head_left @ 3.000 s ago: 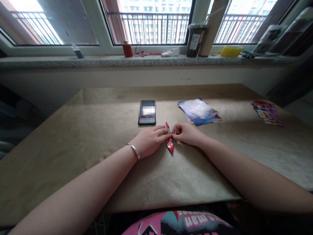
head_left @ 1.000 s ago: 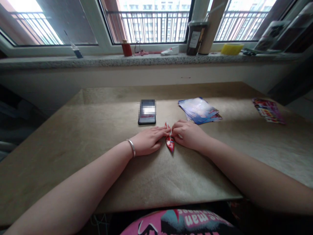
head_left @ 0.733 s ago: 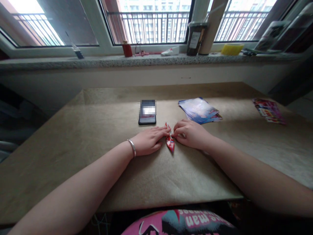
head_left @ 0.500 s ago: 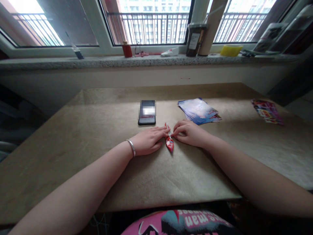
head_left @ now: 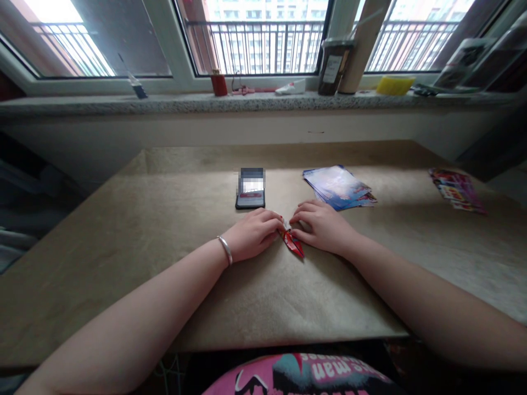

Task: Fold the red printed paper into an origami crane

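Observation:
A small folded paper point(head_left: 293, 245), red and white with a pointed near end, lies slantwise on the table between my hands. My left hand point(head_left: 254, 233) has its fingers bent and pressed together on the paper's far left part, partly covering it. From the other side, my right hand point(head_left: 323, 227) pinches the middle of the paper, thumb nearer me and curled fingers beyond. The far tip is mostly hidden by the fingers. A silver bracelet point(head_left: 225, 250) circles my left wrist.
A phone point(head_left: 250, 200) lies beyond my left hand. Beyond my right hand is a stack of blue printed sheets point(head_left: 340, 185). Red and purple printed sheets point(head_left: 457, 191) lie at the far right of the brown table point(head_left: 123, 230). Several items stand along the stone windowsill point(head_left: 177, 104).
The paper has turned, its near point swinging to the right. My left fingers, flatter before, are now more bent, and my right thumb has come nearer me along the paper. The view has shifted slightly.

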Demonstrator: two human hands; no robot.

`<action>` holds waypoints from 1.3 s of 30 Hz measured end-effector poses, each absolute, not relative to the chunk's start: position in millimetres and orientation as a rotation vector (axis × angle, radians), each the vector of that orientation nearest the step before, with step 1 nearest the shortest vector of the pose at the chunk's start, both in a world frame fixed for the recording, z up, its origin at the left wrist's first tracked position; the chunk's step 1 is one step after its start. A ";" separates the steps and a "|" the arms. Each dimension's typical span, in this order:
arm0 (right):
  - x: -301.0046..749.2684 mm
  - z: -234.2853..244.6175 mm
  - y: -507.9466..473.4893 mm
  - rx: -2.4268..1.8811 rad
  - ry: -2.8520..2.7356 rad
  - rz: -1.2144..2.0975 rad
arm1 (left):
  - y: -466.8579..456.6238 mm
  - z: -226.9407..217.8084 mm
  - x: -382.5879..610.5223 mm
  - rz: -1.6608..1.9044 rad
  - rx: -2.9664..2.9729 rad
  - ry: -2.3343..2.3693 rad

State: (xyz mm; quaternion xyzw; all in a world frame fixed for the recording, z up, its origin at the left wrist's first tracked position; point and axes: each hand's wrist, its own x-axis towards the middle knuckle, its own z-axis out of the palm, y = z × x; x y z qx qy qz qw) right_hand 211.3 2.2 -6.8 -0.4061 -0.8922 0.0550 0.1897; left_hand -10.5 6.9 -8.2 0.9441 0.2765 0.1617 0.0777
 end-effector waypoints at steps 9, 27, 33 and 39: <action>206.2 -2.0 -2.8 -1.075 -2.571 0.155 | 7.4 -14.2 -4.4 0.619 2.972 0.904; 205.2 -7.0 -1.7 -1.126 -2.514 0.208 | 1.2 -11.2 1.8 0.476 2.692 1.178; 204.8 -10.6 -0.4 -1.118 -2.447 0.303 | 3.1 -13.6 1.6 0.609 2.587 1.060; 202.8 -16.6 0.7 -1.045 -2.366 0.423 | 1.7 -14.0 2.0 0.730 2.550 0.951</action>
